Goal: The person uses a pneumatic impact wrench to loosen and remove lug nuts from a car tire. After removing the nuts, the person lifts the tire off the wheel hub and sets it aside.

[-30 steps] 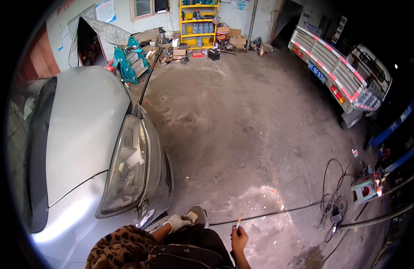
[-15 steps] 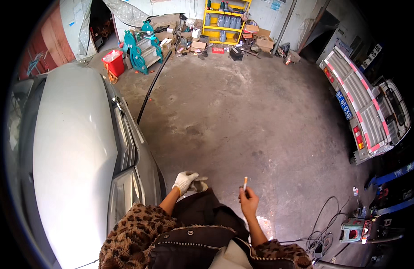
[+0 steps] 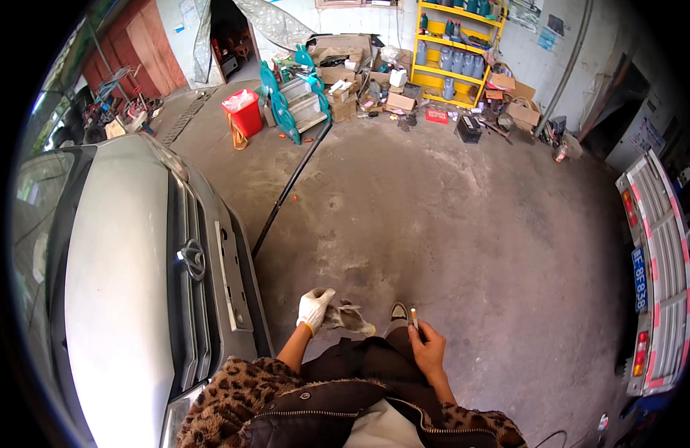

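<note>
A white work glove covers my left hand (image 3: 313, 308), whose fingers are closed. From them hangs a limp, dirty greyish glove (image 3: 351, 319), its end pointing to the right. Bare of any glove, my right hand (image 3: 428, 346) pinches a cigarette (image 3: 414, 317) upright, its orange end uppermost. Both hands are in front of my body, apart from each other. One of my shoes (image 3: 398, 310) shows between them on the concrete floor.
Close on my left stands a silver vehicle (image 3: 121, 261), its grille facing right. A long black pole (image 3: 292, 183) slants ahead. Farther off are a red bucket (image 3: 242, 118), a teal-sided stepped stand (image 3: 281, 112), cardboard boxes (image 3: 523, 113) and a yellow shelf (image 3: 433, 71). A truck's tail (image 3: 662, 291) is at right.
The view has turned toward the left, showing more of the vehicle's front. My right hand is lower and nearer my left. The dangling glove spreads farther right, and my shoe has come into view.
</note>
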Demonstrator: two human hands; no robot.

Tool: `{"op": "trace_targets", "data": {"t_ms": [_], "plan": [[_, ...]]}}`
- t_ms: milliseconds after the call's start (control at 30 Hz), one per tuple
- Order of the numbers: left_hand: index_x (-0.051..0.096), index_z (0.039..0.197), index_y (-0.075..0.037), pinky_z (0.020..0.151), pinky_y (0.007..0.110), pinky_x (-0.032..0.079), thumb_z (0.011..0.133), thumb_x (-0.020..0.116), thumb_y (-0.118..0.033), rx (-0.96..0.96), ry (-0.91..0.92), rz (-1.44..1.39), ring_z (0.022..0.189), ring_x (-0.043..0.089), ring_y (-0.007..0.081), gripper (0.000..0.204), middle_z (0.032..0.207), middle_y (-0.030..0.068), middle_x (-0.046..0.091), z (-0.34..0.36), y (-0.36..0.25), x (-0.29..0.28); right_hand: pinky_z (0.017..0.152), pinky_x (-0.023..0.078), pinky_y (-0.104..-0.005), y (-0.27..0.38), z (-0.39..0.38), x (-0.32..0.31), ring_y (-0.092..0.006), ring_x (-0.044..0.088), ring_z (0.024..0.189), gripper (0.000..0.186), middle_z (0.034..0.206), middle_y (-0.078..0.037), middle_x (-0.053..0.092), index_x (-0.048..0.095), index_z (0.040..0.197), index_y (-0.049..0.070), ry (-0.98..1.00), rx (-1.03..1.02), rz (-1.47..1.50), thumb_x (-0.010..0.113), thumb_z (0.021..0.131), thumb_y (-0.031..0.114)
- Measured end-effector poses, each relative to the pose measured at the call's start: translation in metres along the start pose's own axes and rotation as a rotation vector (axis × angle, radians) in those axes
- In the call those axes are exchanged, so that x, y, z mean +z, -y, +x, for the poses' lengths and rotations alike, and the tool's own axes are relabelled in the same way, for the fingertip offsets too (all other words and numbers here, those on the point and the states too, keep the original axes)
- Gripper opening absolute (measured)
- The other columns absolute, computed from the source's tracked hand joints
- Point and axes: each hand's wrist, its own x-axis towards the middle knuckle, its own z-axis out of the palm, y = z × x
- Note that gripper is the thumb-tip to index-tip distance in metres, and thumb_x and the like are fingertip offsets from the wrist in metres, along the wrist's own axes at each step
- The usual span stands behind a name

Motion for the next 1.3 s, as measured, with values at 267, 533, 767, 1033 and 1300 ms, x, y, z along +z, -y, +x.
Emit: {"op": "trace_targets", "data": {"t_ms": [267, 533, 767, 1033, 1300], "plan": [[0.062, 0.092, 0.0, 0.038, 0.028, 0.038, 0.087, 0.071, -0.012, -0.495, -0.429, -0.24, 0.044, 0.052, 0.0141, 0.016, 0.066, 0.006, 0.063, 0.063, 0.071, -0.043, 0.052, 0.041, -0.0364, 0.115, 0.275, -0.041, -0.0253, 0.054, 0.056, 0.012, 0.066, -0.008, 0.056, 0.067, 0.096, 0.007, 0.251, -0.619, -0.253, 0.07, 0.086, 0.014], [0.067, 0.088, 0.003, 0.061, 0.041, 0.051, 0.086, 0.066, -0.03, -0.487, -0.428, 0.213, 0.061, 0.063, 0.0243, 0.032, 0.071, 0.0147, 0.067, 0.141, 0.149, 0.005, 0.057, 0.047, -0.0275, 0.124, 0.425, 0.016, -0.0137, 0.06, 0.064, 0.013, 0.083, -0.01, 0.069, 0.068, 0.097, -0.002, 0.401, -0.505, -0.057, 0.071, 0.086, 0.005], [0.067, 0.084, 0.009, 0.062, 0.045, 0.051, 0.078, 0.07, -0.036, -0.181, -0.982, -0.063, 0.061, 0.061, 0.028, 0.046, 0.071, 0.0197, 0.067, 0.437, 0.041, 0.001, 0.054, 0.046, -0.0336, 0.135, 0.584, 0.099, -0.0244, 0.06, 0.058, 0.014, 0.071, -0.01, 0.063, 0.07, 0.095, 0.004, 0.504, -0.69, -0.112, 0.074, 0.082, 0.009], [0.064, 0.107, 0.003, 0.045, 0.028, 0.05, 0.09, 0.068, -0.026, 0.116, -0.563, -0.289, 0.056, 0.059, 0.0138, 0.034, 0.084, 0.0093, 0.065, 0.587, -0.34, 0.021, 0.058, 0.048, -0.0283, 0.157, 0.76, 0.19, -0.0186, 0.062, 0.062, 0.016, 0.079, -0.011, 0.068, 0.068, 0.1, 0.0, 0.55, -0.46, -0.036, 0.071, 0.086, 0.007], [0.065, 0.087, 0.004, 0.043, 0.033, 0.045, 0.086, 0.068, -0.023, -0.439, -1.368, -0.599, 0.047, 0.055, 0.0179, 0.028, 0.071, 0.0093, 0.063, 0.572, -0.069, 0.058, 0.058, 0.048, -0.0285, 0.198, 0.92, 0.351, -0.0188, 0.062, 0.061, 0.015, 0.077, -0.011, 0.066, 0.068, 0.098, 0.0, 1.088, -0.869, -0.036, 0.071, 0.086, 0.008]]}}
